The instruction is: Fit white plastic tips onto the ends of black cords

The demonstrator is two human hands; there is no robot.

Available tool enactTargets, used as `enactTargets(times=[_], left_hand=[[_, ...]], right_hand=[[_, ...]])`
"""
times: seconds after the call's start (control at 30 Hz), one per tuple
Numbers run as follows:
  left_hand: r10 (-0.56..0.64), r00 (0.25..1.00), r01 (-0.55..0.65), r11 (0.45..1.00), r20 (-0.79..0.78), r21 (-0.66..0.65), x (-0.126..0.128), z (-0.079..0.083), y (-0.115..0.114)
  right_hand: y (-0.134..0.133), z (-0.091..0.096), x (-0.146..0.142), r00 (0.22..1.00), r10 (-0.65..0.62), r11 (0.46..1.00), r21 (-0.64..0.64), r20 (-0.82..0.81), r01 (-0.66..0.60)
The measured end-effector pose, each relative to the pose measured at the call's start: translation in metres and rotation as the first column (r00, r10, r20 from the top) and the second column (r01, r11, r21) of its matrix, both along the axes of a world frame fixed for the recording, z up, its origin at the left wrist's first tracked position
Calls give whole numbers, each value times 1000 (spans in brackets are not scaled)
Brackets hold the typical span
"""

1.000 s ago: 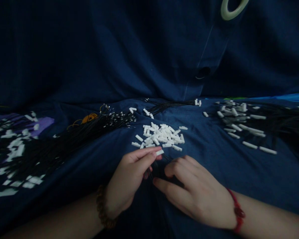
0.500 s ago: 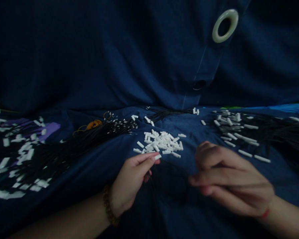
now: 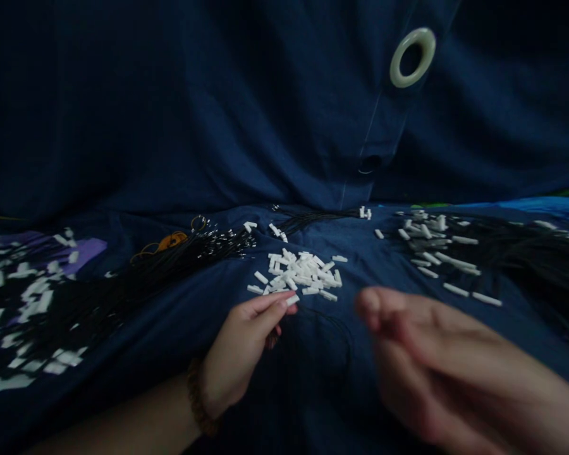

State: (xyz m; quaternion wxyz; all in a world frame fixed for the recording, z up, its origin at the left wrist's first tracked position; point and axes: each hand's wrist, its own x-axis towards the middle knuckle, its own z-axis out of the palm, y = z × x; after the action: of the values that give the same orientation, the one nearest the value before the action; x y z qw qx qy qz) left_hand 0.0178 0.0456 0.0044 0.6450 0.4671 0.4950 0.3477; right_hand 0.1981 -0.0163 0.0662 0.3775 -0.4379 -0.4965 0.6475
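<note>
My left hand (image 3: 251,332) is closed, its thumb and fingers pinching a small white plastic connector housing (image 3: 291,301) just in front of a loose pile of similar white housings (image 3: 303,270). A thin dark wire (image 3: 344,328) curves over the cloth to the right of this hand. To the right of the pile, my right hand (image 3: 455,366) is raised close to the camera and blurred. Its fingers are bent and drawn together; whatever may be between them is hidden.
Black wires with bright metal ends (image 3: 222,243) lie left of the pile, near an orange item (image 3: 172,241). White-tipped wire bundles lie at the far left (image 3: 40,291) and right (image 3: 455,253). Dark blue cloth (image 3: 284,114) with a pale ring (image 3: 397,66) rises behind.
My right hand has turned over and come nearer the camera, lower right. My left hand keeps its pinch on the white connector housing. The whole view has shifted slightly.
</note>
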Motion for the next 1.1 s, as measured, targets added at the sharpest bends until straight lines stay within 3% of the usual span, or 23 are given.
enactTargets(times=[0.07,0.2,0.3,0.43,0.6,0.9,1.1], left_hand=[[6,1000,-6,1000,16,-11,1,0,-1],[45,998,-41,995,45,-90,4,4,-9],[52,998,-46,991,40,-122,6,6,-15],[42,998,-34,984,40,-176,7,7,-19],[64,997,-55,976,37,-213,7,5,-19],[40,998,-31,984,49,-174,7,6,-18],[31,999,-25,989,37,-147,8,5,-18]], right_hand=[[8,-16,-18,992,86,991,-91,-88,-94],[19,-57,-24,988,-41,990,136,147,21],[18,-69,-19,949,-102,965,262,299,21],[14,-67,-19,863,-166,913,405,478,-49],[14,-62,-21,822,-236,875,481,518,-52],[12,-61,-20,784,-225,892,447,578,-74],[14,-63,-23,809,-243,876,480,535,-54]])
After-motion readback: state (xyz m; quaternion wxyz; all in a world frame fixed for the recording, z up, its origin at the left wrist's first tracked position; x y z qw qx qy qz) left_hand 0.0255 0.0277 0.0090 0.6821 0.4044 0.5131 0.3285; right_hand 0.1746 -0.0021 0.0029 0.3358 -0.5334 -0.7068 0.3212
